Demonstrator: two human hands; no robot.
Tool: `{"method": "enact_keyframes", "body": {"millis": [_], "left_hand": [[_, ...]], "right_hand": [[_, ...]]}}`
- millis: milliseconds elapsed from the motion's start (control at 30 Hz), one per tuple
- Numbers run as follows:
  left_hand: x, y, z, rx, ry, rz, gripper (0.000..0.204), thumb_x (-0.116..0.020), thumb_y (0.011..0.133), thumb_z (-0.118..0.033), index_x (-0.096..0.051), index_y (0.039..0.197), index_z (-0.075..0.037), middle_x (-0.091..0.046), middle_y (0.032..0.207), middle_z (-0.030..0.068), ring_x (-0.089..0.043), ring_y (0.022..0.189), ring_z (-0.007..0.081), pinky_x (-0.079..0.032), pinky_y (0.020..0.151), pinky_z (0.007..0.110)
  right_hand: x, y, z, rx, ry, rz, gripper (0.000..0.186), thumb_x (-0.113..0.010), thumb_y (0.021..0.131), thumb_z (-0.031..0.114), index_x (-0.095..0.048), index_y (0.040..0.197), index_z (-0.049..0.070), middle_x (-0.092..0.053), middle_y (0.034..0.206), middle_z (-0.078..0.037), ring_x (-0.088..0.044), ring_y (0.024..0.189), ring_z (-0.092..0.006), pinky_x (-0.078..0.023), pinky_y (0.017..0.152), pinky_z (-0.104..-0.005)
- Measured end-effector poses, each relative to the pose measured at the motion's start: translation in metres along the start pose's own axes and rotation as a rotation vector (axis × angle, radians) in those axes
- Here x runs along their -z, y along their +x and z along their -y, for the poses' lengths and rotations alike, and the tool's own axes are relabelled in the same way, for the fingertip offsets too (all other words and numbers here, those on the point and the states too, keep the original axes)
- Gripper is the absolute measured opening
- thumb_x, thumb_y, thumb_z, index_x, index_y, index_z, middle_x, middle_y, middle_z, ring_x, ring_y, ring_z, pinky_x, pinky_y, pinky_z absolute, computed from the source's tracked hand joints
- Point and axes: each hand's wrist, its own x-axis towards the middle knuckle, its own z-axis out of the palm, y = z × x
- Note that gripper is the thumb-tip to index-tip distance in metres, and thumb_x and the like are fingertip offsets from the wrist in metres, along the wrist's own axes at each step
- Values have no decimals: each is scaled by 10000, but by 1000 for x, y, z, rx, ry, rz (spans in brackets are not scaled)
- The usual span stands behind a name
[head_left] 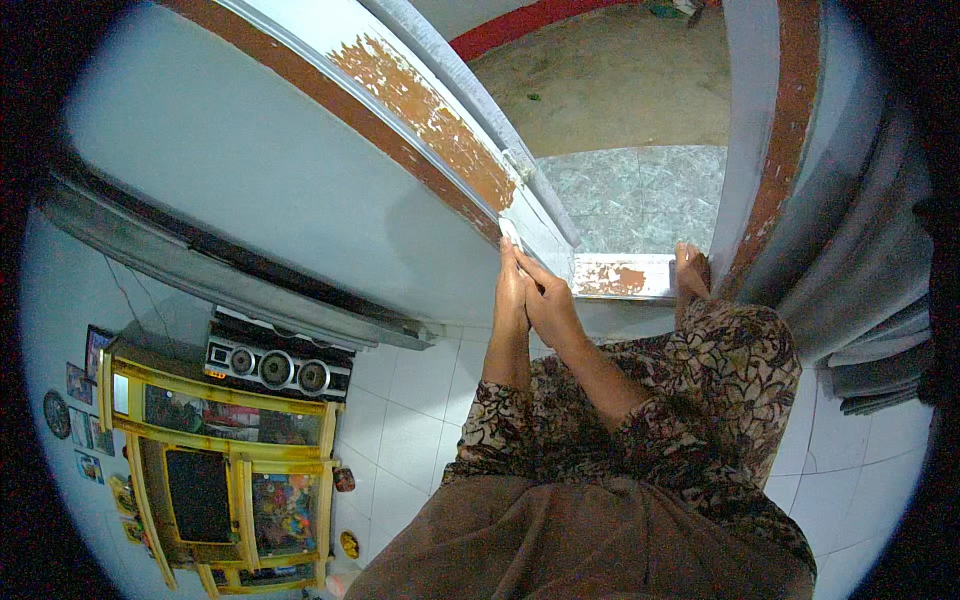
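Here | left hand [511, 290] and right hand [548, 300] pressed together, gripping door [440, 120] edge

A yellow cabinet [225, 470] and stereo [275, 368] stand on white tiles [405, 430].

Doorway gap [640, 200] open ahead — door [430, 115] blocks left, frame [770, 150] right.
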Motion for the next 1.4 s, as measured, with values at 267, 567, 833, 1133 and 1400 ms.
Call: {"method": "enact_keyframes", "body": {"millis": [267,567,833,1133,1400], "left_hand": [[1,6,13,-27,-126,99,572,-387,942,-579,-510,1133,-54,-520,878,25,-509,781,120,-443,639,270],[-2,2,-4,85,153,-2,493,-426,929,-574,-537,900,-95,-534,759,16,-543,684,131,-468,590,276],[5,3,8,-6,-110,109,460,-392,962,-521,-522,957,-80,-545,797,38,-551,740,169,-468,654,295],[26,-3,3,72,-59,179,528,-356,965,-531,-513,820,-49,-540,691,81,-574,633,198,-481,549,294],[29,-2,3,75,4,135,562,-347,960,-554,-533,845,-37,-548,706,85,-562,626,193,-475,563,295]], "right_hand": [[7,0,-7,90,-102,2,360,-471,910,41,-545,1262,19,-538,1286,-209,-499,1226,-282,-383,1021,-337],[2,12,-11,-108,279,-7,351,-480,925,73,-548,1264,13,-608,1198,-139,-571,1060,-156,-445,916,-266],[-4,3,3,76,-137,-108,358,-452,919,129,-543,1252,33,-568,1209,-229,-542,1129,-379,-430,958,-403],[-21,-14,12,-79,-91,-87,365,-443,955,149,-507,1302,57,-555,1207,-243,-561,1110,-354,-441,925,-380],[-23,-12,5,49,-99,-108,390,-427,948,138,-478,1330,77,-515,1271,-240,-485,1196,-394,-413,975,-417]]}}
